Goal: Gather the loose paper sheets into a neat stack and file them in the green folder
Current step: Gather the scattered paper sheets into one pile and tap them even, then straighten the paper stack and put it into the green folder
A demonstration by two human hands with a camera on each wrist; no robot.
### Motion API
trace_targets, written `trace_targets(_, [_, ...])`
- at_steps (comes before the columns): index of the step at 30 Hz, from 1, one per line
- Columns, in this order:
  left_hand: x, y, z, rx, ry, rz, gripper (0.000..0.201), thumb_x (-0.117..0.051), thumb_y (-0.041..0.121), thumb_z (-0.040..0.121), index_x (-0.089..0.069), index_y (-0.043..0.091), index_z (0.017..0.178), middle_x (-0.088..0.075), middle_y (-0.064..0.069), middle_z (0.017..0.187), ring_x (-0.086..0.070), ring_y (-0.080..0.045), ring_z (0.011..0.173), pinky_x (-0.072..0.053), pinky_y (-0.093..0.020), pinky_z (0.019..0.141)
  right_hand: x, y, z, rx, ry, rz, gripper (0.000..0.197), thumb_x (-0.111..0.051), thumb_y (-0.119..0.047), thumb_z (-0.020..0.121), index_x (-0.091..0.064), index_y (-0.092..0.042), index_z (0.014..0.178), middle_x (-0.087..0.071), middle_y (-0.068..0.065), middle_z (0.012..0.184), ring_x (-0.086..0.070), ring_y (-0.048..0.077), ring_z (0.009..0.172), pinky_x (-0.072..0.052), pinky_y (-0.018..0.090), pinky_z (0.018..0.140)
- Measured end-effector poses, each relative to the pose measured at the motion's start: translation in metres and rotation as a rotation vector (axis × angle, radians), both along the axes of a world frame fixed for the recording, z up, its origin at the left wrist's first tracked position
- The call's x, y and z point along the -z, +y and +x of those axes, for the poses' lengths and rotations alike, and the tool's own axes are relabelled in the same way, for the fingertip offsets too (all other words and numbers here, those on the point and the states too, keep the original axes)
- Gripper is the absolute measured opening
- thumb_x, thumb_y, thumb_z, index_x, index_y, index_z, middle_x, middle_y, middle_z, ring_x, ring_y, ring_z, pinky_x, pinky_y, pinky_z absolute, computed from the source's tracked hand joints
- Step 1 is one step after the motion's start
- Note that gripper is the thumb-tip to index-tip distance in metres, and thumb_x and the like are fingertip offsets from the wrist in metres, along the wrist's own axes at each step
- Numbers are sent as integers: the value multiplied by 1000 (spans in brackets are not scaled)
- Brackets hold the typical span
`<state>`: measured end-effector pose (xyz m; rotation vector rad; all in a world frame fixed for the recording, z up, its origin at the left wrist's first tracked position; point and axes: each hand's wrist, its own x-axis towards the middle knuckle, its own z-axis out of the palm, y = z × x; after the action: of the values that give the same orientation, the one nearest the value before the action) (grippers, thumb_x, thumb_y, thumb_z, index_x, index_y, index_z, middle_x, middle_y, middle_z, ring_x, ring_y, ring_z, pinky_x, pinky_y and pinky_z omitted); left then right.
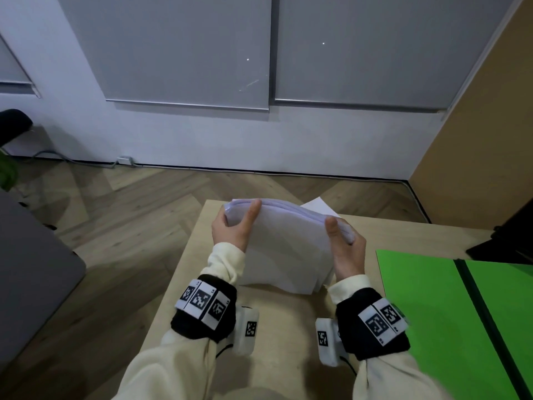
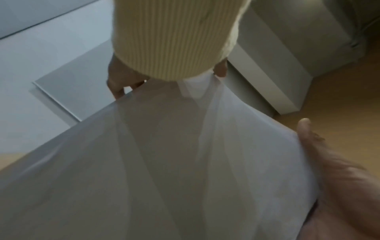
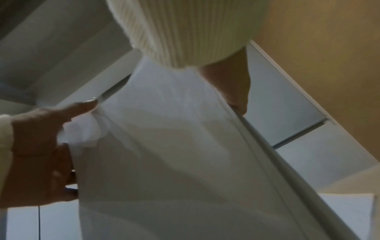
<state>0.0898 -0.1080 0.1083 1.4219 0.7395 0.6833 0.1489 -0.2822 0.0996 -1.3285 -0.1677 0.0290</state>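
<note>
At the far left of the head view, part of a grey surface [image 1: 34, 269] is seen over the wood floor [image 1: 121, 203]. On the pale table [image 1: 178, 284], a stack [image 1: 282, 249] of white sheets is stood on its lower edge and held upright, its top bowed over. The stack's left edge is gripped by the left hand [image 1: 230, 226], thumb on the near face and fingers curled behind. The right edge is gripped by the right hand [image 1: 346, 249] in the same way, thumb in front. The hands are kept apart, one at each side of the stack. In the wrist views, the sheets are shown fanned slightly at the pinched edges. A single sheet [image 1: 317, 206] is seen lying on the table behind the stack. To the right, the green folder [image 1: 427, 298] is laid open and flat on the table, near the stack but not touching it. A dark object [image 1: 507, 238] is overlapped onto the folder's far corner.
</note>
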Motion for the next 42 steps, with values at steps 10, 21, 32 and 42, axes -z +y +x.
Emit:
trace_targets(10, [24, 25, -15, 308, 74, 170, 73, -85, 8, 63, -54, 7, 129, -67, 6, 97, -64, 15, 74, -47, 2, 66, 3, 1, -5, -9, -137, -141, 20, -75, -6, 75, -69, -23, 67, -69, -24, 60, -58, -13, 58, -47, 11, 59])
trace_targets(21, [46, 43, -22, 340, 318, 197, 21, -80, 12, 68, -59, 10, 71, -57, -6, 79, -47, -15, 77, -44, -22, 57, -18, 2, 17, 1, -112, -43, 16, -69, -5, 80, -70, -22, 77, -70, -26, 64, -63, -14, 67, -50, 7, 65])
trace_targets(32, [115, 86, -49, 19, 684, -85, 48, -66, 11, 84, -54, -9, 126, -60, -26, 123, -59, -36, 112, -39, -28, 82, 75, -6, 81, -144, 184, -485, 39, -71, -10, 80, -62, -13, 118, -61, 5, 125, -59, 17, 102, -49, 32, 90])
trace_targets(42, [183, 99, -76, 9, 1065, -241, 70, -70, 35, 80, -47, -2, 135, -54, -17, 136, -51, -32, 127, -39, -36, 106, 178, 17, 44, -715, 209, -1182, 86, -67, -16, 82, -15, -25, 150, -25, -5, 155, -33, 19, 140, -30, 30, 114])
